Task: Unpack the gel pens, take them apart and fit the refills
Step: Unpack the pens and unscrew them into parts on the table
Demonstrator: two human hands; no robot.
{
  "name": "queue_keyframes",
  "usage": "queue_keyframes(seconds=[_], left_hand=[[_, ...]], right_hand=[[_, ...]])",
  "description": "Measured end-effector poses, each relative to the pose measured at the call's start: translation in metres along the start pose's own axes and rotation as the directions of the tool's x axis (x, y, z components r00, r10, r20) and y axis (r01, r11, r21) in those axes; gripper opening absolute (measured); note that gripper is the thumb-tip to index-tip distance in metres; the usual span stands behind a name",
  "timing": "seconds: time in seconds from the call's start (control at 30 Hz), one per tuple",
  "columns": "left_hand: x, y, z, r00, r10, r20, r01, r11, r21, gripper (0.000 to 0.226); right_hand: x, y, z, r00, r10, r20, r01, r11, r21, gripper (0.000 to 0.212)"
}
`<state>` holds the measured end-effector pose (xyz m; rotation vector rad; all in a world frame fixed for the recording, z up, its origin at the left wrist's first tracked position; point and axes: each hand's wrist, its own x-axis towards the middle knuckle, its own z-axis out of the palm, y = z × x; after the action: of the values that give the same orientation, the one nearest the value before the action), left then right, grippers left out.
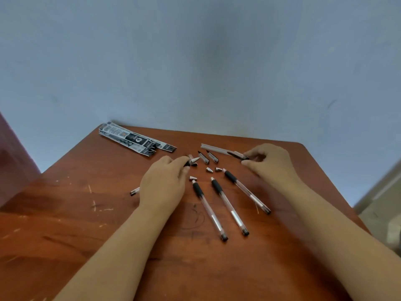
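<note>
My left hand (pixel 165 183) grips a gel pen whose silver tip (pixel 193 160) sticks out past my fingers and whose black end (pixel 134 191) shows behind my wrist. My right hand (pixel 269 161) pinches the dark end of a pen cap (pixel 239 155) beside several clear refills (pixel 213 148). Three clear pen barrels with black grips (pixel 209 210) (pixel 229 206) (pixel 246 191) lie side by side in front of me. Two caps (pixel 204 157) (pixel 212 157) and small silver nose cones (pixel 209 169) (pixel 218 169) (pixel 192 178) lie between my hands.
Empty black-and-white pen packets (pixel 134 139) are piled at the far left of the scratched wooden table (pixel 86 224). The table's far edge meets a pale blue wall (pixel 217 61). Its right edge (pixel 338 192) drops off close to my right forearm.
</note>
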<state>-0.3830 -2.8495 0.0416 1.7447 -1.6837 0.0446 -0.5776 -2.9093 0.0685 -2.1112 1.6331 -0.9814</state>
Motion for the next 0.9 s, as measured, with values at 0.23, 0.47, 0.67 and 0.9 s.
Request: queue_keyframes(seconds=[0.23,0.47,0.67,0.9], left_hand=[[0.003,-0.005,0.0,1.0,0.01,0.014,-0.01,1.0,-0.025,0.032],[0.007,-0.006,-0.001,0.999,0.031,0.033,-0.029,0.998,-0.052,0.034],[0.006,-0.005,-0.007,0.998,0.064,0.004,-0.063,0.992,-0.111,0.031],[0.002,0.003,-0.015,1.0,-0.005,-0.028,-0.004,0.945,-0.326,0.025]], right_hand=[[0.035,-0.002,0.036,0.992,0.04,0.123,-0.005,0.962,-0.272,0.021],[0.048,-0.009,0.048,0.981,0.091,0.169,-0.03,0.941,-0.336,0.023],[0.027,-0.022,0.03,0.997,0.025,0.079,-0.007,0.976,-0.219,0.021],[-0.034,-0.044,-0.004,0.999,-0.022,0.033,0.014,0.972,0.235,0.011]])
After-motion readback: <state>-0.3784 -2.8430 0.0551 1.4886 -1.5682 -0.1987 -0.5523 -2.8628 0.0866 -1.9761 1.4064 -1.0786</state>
